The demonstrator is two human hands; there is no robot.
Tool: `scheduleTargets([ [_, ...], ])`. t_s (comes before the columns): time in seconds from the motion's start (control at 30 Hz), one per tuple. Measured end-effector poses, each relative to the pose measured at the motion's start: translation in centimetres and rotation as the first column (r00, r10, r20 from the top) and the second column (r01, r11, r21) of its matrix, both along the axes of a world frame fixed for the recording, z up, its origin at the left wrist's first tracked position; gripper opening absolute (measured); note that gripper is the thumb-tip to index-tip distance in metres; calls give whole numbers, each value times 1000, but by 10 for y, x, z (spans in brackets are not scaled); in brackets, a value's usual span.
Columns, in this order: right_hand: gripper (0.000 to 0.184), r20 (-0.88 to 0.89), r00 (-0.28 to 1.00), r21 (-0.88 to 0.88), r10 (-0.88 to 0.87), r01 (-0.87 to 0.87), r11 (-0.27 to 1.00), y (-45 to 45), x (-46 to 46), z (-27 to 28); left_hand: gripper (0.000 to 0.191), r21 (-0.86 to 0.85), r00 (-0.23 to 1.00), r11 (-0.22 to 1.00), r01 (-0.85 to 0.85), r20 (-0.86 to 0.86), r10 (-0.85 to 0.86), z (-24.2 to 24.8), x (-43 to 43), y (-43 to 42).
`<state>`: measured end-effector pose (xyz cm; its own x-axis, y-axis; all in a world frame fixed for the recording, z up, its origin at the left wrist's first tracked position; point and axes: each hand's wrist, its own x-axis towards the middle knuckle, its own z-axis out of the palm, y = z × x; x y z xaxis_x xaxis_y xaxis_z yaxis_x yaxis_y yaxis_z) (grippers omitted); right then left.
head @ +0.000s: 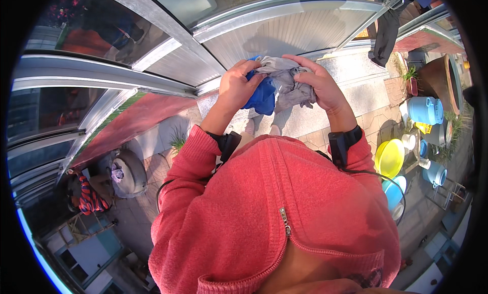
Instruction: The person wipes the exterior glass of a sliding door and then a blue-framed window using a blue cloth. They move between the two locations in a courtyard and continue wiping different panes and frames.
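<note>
A crumpled grey cloth [289, 82] is bunched between my two hands in front of my chest. Next to it, on the left, hangs a blue cloth or thin plastic piece [263, 97]; its exact kind is hard to tell. My left hand [241, 82] pinches the grey cloth's left edge and the blue piece between thumb and fingers. On the other side my right hand [318, 82] grips the grey cloth with its thumb in front. Part of the blue piece is hidden behind the left fingers.
A metal-framed door [289, 30] with a ribbed lower panel is just ahead. Window frames [106, 76] run along the left. To the right are a yellow basin [389, 157], a blue barrel [425, 110] and a large brown pot [438, 82]. A person's dark-trousered leg [387, 36] is beyond the door.
</note>
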<state>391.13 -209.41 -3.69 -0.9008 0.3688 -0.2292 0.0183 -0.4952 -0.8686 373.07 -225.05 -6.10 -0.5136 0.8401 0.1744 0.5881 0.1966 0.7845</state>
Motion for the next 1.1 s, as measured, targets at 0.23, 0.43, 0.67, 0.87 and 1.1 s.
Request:
scheduleTargets([
  [0.23, 41, 262, 940, 586, -216, 23, 810, 29, 24, -17, 22, 320, 962, 919, -231, -64, 264, 23, -35, -16],
  [0.43, 29, -125, 899, -140, -420, 403, 904, 47, 49, -5, 20, 168, 965, 955, -244, 135, 223, 10, -27, -17],
  [0.67, 38, -70, 938, -39, -338, 337, 941, 49, 49, -20, 24, 0, 973, 1000, -5, 231, 5, 1, 13, -12],
  [0.87, 62, 165, 986, 367, 25, -85, 926, 8, 38, -47, 27, 56, 875, 991, 123, 466, -135, 5, 40, -4],
  [1.1, 35, 113, 962, -118, -250, 263, 958, 14, 50, -78, 43, -45, 790, 998, 31, 613, 3, -10, 27, -28],
])
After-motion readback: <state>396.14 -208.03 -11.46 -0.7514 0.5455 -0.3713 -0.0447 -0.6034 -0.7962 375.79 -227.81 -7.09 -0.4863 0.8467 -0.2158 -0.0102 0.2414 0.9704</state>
